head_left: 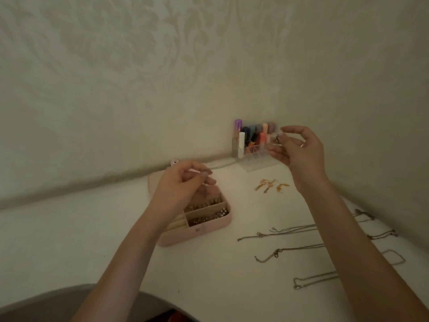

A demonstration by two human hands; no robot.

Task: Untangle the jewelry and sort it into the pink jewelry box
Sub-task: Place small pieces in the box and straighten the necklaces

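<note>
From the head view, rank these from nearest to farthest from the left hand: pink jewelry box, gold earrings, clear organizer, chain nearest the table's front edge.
Left hand:
1. Pink jewelry box, directly under it.
2. Gold earrings, to its right.
3. Clear organizer, back right by the wall.
4. Front chain, front right.

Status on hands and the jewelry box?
Left hand pinching a thin chain over the open pink jewelry box. Right hand pinching a small piece, raised. Necklaces still on table.
</note>
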